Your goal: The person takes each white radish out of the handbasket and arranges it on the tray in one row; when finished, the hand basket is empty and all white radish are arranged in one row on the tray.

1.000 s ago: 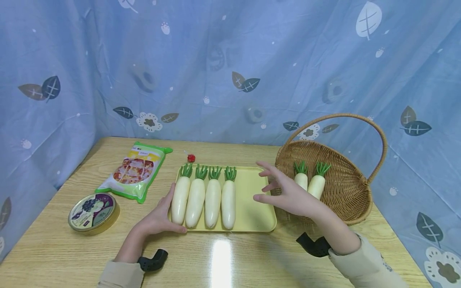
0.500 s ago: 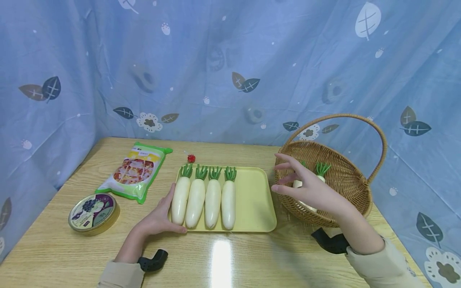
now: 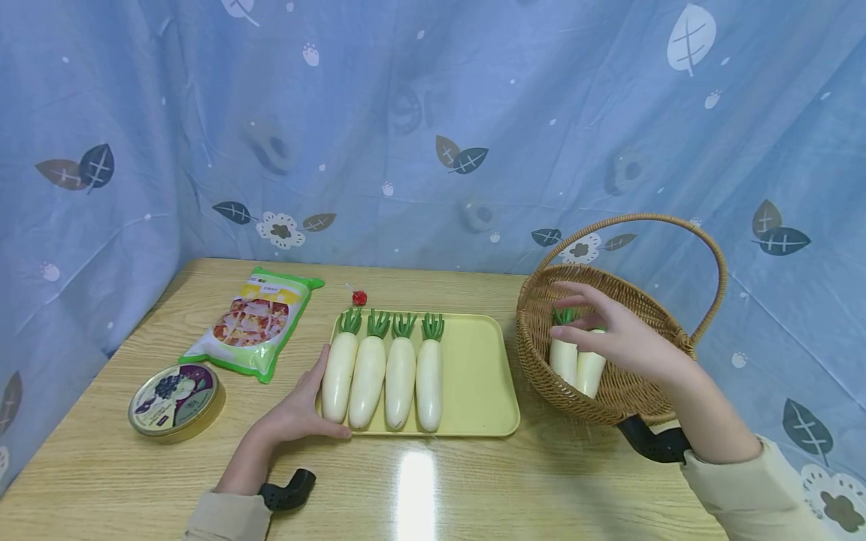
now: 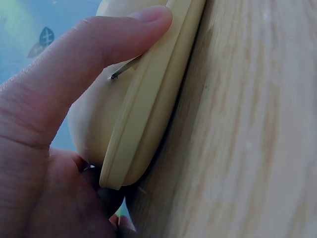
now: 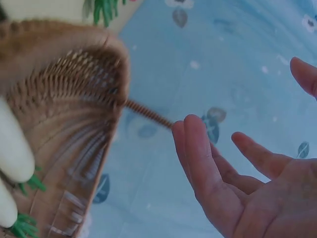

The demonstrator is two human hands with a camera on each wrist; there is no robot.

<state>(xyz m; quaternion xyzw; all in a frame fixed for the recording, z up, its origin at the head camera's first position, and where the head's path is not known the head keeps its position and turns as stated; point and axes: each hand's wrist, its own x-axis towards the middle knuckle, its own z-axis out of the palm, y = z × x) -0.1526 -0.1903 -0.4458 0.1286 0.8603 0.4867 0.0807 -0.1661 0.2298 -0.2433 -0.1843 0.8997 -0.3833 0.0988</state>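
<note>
My left hand [image 3: 298,413] grips the front left corner of a yellow tray [image 3: 479,376]. In the left wrist view the thumb [image 4: 119,42] lies over the tray's rim [image 4: 141,109], with the other fingers around the corner. Several white radishes [image 3: 368,379] with green tops lie side by side on the tray's left part. Over the wicker basket [image 3: 575,402] is my right hand [image 3: 625,338], fingers spread and holding nothing. Beneath it, two more white radishes [image 3: 563,362] lean inside the basket, tops partly hidden by the hand.
A green-edged food bag [image 3: 253,323] and a round tin [image 3: 176,400] stand on the left of the wooden table [image 3: 473,488]. Behind the tray lies a small red object [image 3: 359,297]. The basket's tall handle [image 3: 717,263] arches up at the right, before a blue curtain [image 3: 433,128].
My right hand has moved right, from over the tray's right edge to above the radishes in the basket. The left hand and the tray have stayed in place.
</note>
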